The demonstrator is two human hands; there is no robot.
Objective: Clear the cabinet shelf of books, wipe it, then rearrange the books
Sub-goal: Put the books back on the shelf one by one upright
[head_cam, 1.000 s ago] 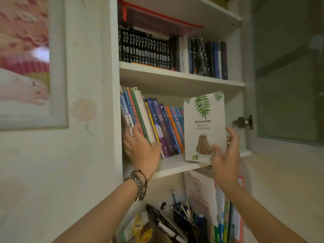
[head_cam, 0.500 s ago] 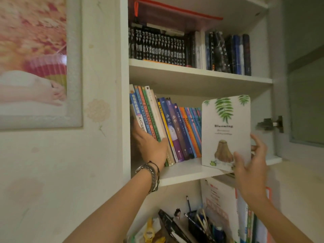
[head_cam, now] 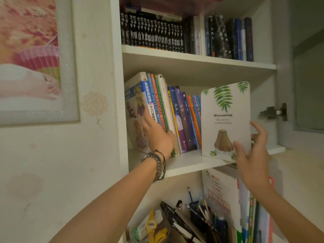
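We are looking up into the white cabinet, both arms reaching for the middle shelf [head_cam: 189, 163]. Our left hand [head_cam: 157, 137] is resting against the row of books [head_cam: 175, 118], fingers extended and lying along the spines at the left end, thumb hidden behind them, so we are pressing rather than gripping. The outermost white book [head_cam: 135, 109] is leaning away from the cabinet wall, its cover showing. A metal watch [head_cam: 155, 163] is sitting on that wrist.

Over on the right, our right hand [head_cam: 252, 155] is holding the white Blooming book [head_cam: 225, 120] upright, thumb laid over the lower front corner, fingers spread behind its right edge. Its bottom edge is standing at the front lip of the shelf, just beside the orange and blue spines.

Above, dark volumes [head_cam: 154, 34] are filling the upper shelf. Below, a pen cup [head_cam: 201, 218] and a yellow watch [head_cam: 151, 225] are showing. A framed picture [head_cam: 35, 58] is hanging on the wall to the left.
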